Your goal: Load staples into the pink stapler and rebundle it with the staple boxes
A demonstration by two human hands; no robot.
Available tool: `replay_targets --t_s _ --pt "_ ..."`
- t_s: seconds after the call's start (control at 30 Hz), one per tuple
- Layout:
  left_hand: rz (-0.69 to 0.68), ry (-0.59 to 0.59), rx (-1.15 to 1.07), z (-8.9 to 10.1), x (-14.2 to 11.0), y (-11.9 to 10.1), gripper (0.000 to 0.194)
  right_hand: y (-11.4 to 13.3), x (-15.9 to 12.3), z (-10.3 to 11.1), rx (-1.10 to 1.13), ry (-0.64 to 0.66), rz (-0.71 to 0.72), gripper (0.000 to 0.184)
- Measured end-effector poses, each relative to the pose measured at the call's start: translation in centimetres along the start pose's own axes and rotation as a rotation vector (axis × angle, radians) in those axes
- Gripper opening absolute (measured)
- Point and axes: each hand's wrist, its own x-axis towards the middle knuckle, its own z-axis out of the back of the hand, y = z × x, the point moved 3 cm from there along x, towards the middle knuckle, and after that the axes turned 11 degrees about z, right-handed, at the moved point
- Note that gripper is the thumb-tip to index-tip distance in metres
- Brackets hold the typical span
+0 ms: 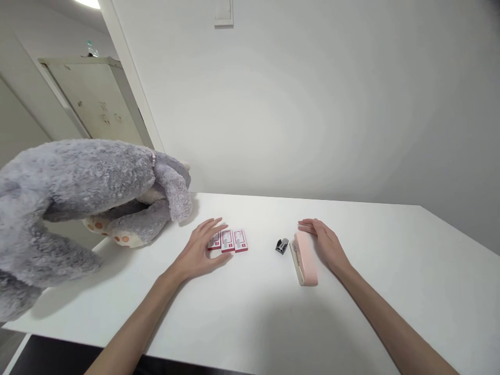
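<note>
Three small white boxes with red print (227, 241) lie side by side on the white table. My left hand (202, 249) is over the leftmost one, fingers spread, partly hiding it; whether it touches the box I cannot tell. To the right lies a pink and cream stapler (305, 260) on its side. Right of the stapler, my right hand (326, 242) rests with its edge toward the table, fingers stretched out and nothing seen in them. Between boxes and stapler sits a small black and silver metal piece (282, 246), perhaps a staple remover.
A large grey plush toy (94, 177) takes up the left side of the table (250, 323). Behind the table rises a white wall (292, 104) with a switch plate (224, 13). A pale cabinet (94, 99) stands beyond the left wall edge, with a clear bottle (92, 49) on top.
</note>
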Motion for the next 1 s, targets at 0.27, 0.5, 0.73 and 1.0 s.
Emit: replay_targets --t_s 0.27,0.5,0.73,1.0 --pt "-0.095 0.13 0.065 -1.3 0.3 -2.3 0.048 0.4 -0.1 -0.1 -0.007 -0.003 0.008 0.047" --pt "-0.1 0.09 0.086 -1.7 0.3 -1.8 0.044 0.3 -0.2 -0.2 -0.02 -0.005 0.004 0.048" --pt "-0.177 -0.037 0.124 -1.7 0.0 -2.6 0.04 0.3 -0.1 -0.4 -0.027 0.014 0.022 0.049" --pt "-0.461 -0.009 0.054 -5.3 -0.2 -10.5 0.055 0.3 0.1 -0.6 -0.022 0.019 0.036 0.048"
